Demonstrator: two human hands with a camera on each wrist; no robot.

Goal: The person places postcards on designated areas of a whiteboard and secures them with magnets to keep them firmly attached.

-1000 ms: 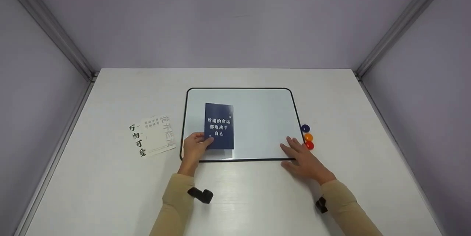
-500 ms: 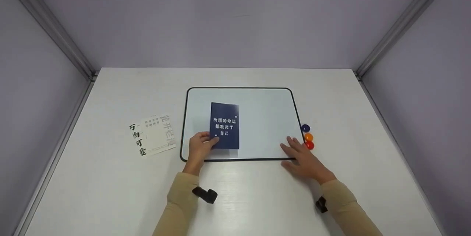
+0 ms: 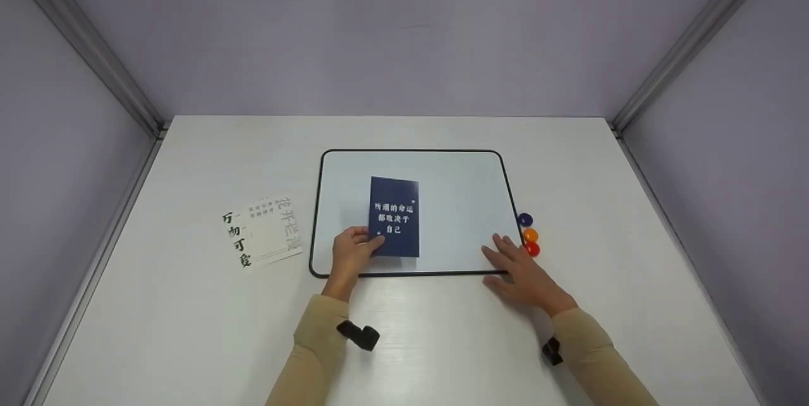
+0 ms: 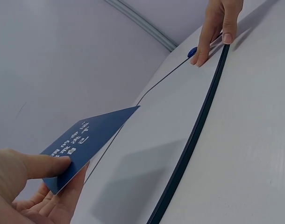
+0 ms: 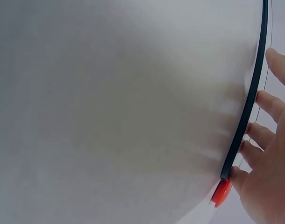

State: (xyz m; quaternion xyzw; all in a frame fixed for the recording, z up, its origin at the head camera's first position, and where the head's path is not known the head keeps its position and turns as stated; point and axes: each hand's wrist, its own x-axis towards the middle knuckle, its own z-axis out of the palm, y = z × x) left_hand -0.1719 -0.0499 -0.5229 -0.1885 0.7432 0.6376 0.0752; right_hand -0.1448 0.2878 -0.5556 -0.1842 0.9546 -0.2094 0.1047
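Observation:
Over the left half of a black-framed whiteboard point(image 3: 461, 197), my left hand point(image 3: 351, 253) pinches a navy-blue card point(image 3: 401, 194) at its lower left edge. White Chinese characters are printed on the card. The left wrist view shows the thumb on top of the card point(image 4: 98, 133) and the other fingers beneath, with the card tilted above the board and its shadow below. My right hand point(image 3: 521, 276) rests with spread fingers at the board's near right corner. In the right wrist view, its fingertips lie along the dark frame point(image 5: 247, 107).
Along the board's right edge sit a dark blue round magnet point(image 3: 525, 220), an orange one point(image 3: 530, 235) and a red one point(image 3: 532, 248). Pale cards with Chinese lettering point(image 3: 272, 235) lie overlapping on the white table point(image 3: 158, 305) to the left. Grey walls enclose the back and sides.
My left hand has carried the navy card steadily to the right over the whiteboard, toward its middle. The right hand keeps its place at the corner.

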